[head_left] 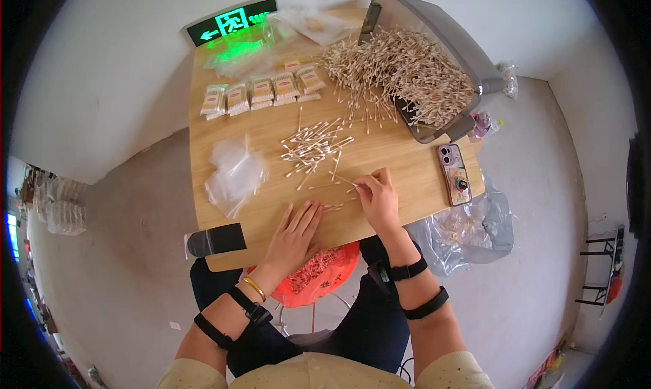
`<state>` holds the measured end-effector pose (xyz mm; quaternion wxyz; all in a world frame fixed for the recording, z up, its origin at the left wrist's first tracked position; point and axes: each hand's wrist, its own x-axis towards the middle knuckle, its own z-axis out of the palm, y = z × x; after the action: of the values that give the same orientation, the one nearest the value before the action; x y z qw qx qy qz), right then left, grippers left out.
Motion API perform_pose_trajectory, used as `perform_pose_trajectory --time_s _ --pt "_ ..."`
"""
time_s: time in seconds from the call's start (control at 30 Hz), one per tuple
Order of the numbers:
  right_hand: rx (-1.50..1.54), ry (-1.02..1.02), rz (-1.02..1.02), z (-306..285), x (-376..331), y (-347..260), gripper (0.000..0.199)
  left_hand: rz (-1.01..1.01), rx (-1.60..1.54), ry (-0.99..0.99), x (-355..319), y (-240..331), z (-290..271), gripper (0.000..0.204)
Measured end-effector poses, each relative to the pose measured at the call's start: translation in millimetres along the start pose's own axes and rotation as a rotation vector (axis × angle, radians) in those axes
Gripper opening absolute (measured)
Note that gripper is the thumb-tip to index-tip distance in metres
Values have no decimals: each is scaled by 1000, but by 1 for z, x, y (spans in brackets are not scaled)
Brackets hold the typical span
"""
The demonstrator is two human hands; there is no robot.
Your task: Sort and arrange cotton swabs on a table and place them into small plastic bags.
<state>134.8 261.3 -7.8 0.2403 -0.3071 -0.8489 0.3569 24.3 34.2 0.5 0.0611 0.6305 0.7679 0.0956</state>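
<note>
My right hand [378, 198] pinches a thin wooden cotton swab [343, 179] near the front of the wooden table [407, 169]. My left hand [296, 234] lies flat, fingers spread, beside a few swabs [333, 206] on the table. A loose pile of cotton swabs [314, 148] lies just beyond both hands. Farther back, a tipped grey plastic bin [444, 50] spills a big heap of swabs [393, 70]. Several filled small packets [261, 91] sit in a row at the back left.
Empty clear plastic bags [234, 172] lie at the table's left. A phone [454, 174] rests at the right edge. A black-and-clear packet [215, 240] sits at the front left corner. A red basket [319, 274] sits on my lap, and a large plastic bag [468, 233] lies on the floor.
</note>
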Motion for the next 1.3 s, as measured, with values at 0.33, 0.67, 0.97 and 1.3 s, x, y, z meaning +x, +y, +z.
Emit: perform_pose_trajectory --time_s 0.33,0.67,0.97,1.3 --pt "-70 -40 -209 29 -4 -22 18 -97 -90 42 7 12 8 84" --pt "-176 -44 -175 -14 -2 8 27 -103 2 10 20 20 5 79" --pt "-86 -135 -201 -10 -3 3 19 -65 -47 36 8 22 6 78" --pt "-127 -186 -204 5 -8 -2 9 -53 -83 -10 -7 17 5 76"
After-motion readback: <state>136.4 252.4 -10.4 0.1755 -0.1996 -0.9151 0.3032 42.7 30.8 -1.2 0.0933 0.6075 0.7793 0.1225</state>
